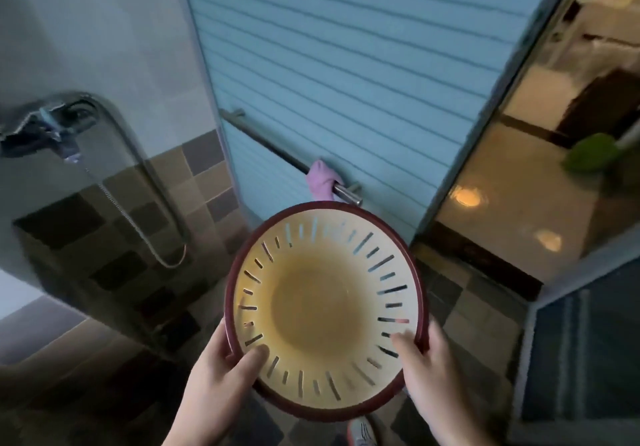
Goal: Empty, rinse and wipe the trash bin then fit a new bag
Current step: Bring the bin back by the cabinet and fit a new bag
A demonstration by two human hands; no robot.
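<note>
I look straight down into a round trash bin [323, 310] with a dark red rim, cream slotted walls and a brownish floor; it holds no bag and nothing lies inside. My left hand [221, 376] grips the rim at the lower left, thumb inside the wall. My right hand [426, 373] grips the rim at the lower right, thumb also inside. A pink cloth [322, 182] hangs over a metal towel bar [294, 161] just beyond the bin.
The towel bar sits on a blue frosted door [346, 64]. A chrome shower mixer [41, 126] with a hose [138, 230] is on the tiled wall at left. A green-headed tool [592, 158] stands in the lit room at right. A dark mat [588, 352] lies lower right.
</note>
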